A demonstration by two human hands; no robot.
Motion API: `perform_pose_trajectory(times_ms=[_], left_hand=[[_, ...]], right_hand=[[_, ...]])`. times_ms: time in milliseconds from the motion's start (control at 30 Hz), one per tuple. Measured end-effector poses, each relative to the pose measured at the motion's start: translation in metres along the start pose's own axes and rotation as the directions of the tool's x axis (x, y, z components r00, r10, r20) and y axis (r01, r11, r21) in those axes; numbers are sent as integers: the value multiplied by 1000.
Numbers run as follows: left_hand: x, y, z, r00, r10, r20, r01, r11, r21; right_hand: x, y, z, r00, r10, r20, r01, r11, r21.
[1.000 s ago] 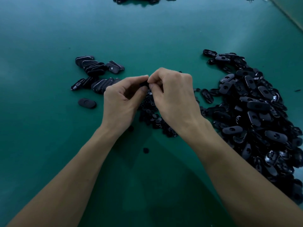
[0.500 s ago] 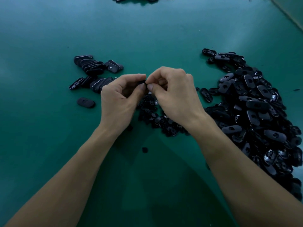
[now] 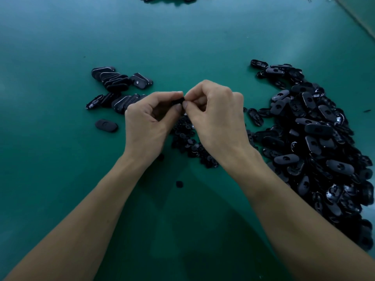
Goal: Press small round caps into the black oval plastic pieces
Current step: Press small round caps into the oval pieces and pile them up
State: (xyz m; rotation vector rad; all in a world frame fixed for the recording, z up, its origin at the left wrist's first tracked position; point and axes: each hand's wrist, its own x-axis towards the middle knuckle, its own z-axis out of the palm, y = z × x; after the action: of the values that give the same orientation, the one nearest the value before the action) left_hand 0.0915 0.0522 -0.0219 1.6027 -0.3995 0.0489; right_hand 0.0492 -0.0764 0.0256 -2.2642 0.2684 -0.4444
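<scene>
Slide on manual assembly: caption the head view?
Both hands, left hand and right hand, pinch a small black part between heaps of oval pieces.

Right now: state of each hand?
Left hand: closed, pinching a small black piece.
Right hand: closed, fingertips pinched on the same piece; cap or oval cannot be told.

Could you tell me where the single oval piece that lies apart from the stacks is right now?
In the head view, the lone oval piece lies flat on the green table, left of the left hand and just below the stacked oval pieces.
</scene>
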Motion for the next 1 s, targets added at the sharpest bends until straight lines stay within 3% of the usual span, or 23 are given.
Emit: perform_pose_trajectory(times_ms=[500,867,1000], left_hand=[[3,-1,-2,998,-44,-48,38,992,-119],[4,-1,-2,999,-52,-5,51,987,-150],[3,0,-1,998,-52,20,55,982,-179]], right_hand=[[-8,-5,3,999,-44,7,43,992,117],[6,11,-12,991,-75,112,68,995,71],[13,15,-18,980,-46,196,20,991,135]])
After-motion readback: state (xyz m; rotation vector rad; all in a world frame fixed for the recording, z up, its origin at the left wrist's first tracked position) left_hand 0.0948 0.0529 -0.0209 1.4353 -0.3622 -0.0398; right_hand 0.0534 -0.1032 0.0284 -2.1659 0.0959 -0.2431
